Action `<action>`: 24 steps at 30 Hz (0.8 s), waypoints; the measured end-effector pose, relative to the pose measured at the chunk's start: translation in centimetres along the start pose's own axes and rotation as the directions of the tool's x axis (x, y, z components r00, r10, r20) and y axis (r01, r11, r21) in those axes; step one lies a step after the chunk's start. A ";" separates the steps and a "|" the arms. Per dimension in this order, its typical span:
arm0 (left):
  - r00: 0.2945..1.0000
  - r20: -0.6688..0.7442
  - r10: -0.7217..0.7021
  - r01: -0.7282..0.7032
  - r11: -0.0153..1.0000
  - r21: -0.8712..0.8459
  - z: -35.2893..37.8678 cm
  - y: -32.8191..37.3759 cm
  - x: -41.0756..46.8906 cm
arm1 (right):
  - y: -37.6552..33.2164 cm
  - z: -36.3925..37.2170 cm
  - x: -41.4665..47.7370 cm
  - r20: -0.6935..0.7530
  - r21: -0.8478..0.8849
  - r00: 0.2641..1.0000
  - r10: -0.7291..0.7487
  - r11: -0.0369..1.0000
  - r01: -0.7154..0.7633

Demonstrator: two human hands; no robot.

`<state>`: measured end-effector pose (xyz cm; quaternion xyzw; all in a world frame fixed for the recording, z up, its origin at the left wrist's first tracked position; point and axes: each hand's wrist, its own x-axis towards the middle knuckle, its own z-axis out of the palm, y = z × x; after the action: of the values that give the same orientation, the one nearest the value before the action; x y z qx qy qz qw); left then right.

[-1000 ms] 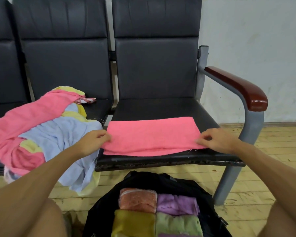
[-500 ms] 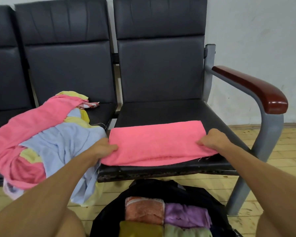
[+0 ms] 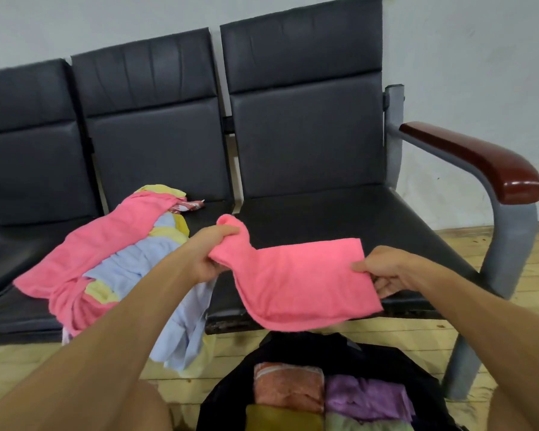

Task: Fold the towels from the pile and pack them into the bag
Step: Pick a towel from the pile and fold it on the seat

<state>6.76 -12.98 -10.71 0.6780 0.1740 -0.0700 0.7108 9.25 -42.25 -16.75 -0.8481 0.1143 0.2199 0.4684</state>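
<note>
Pile [image 3: 100,259] at 9 o'clock; the left hand [image 3: 209,256] pinches one end of the pink towel [image 3: 299,281], now raised off the surface [image 3: 339,213] where it lay flat. The right hand [image 3: 383,272] pinches the other end at 3 o'clock, likely for the next fold, with the bag [image 3: 227,396] waiting at 6 o'clock.

A waiting area: linked black padded seats [image 3: 305,135], wooden armrest [image 3: 486,163], bare wall [image 3: 464,57] behind

Left hand [image 3: 208,257], right hand [image 3: 384,271], forearms [image 3: 131,307] all bare
</note>
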 end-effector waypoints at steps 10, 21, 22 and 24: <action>0.986 0.167 -0.009 -0.045 0.947 0.317 11.8 -1.7 1.5 | 1.3 -1.3 0.1 0.000 0.266 1.000 -0.002 0.964 0.002; 0.815 0.562 -0.140 -0.189 0.853 0.486 15.2 -4.9 0.9 | 1.0 -1.2 0.0 0.000 0.273 1.000 -0.024 0.962 0.023; 0.822 0.560 -0.102 -0.199 0.871 0.450 14.3 -4.7 1.0 | 0.9 -1.1 -0.1 -0.005 0.270 1.000 -0.026 0.962 0.026; 0.895 0.441 0.060 -0.290 0.831 0.475 12.0 -4.6 1.8 | 0.7 -1.0 -0.2 -0.021 0.255 0.999 -0.025 0.967 0.029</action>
<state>8.70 -24.91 -15.39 0.8303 -0.0687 -0.1881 0.5201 9.08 -43.50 -16.75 -0.7842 0.1343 0.1895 0.5754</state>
